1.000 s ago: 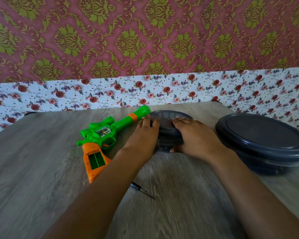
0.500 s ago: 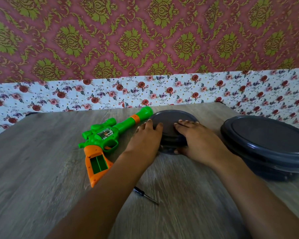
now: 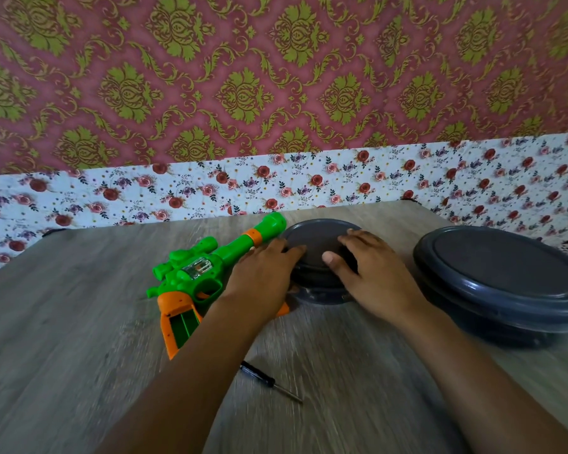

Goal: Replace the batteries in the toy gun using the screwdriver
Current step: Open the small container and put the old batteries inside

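Both hands are clasping a small dark lidded container [image 3: 322,257] at frame centre: the left hand [image 3: 263,276] is cupping its left rim, and the right hand [image 3: 371,273] is lying over the lid with its thumb pressing the top. The toy gun [image 3: 204,273] is lying left of centre with its orange grip compartment open and apparently empty, so unscrewing seems done; fresh batteries and closing up are remaining. The screwdriver [image 3: 269,381] is resting loose lower centre. Both forearms are reaching forward, converging on the container. A larger lidded container [image 3: 505,276] is sitting at right.
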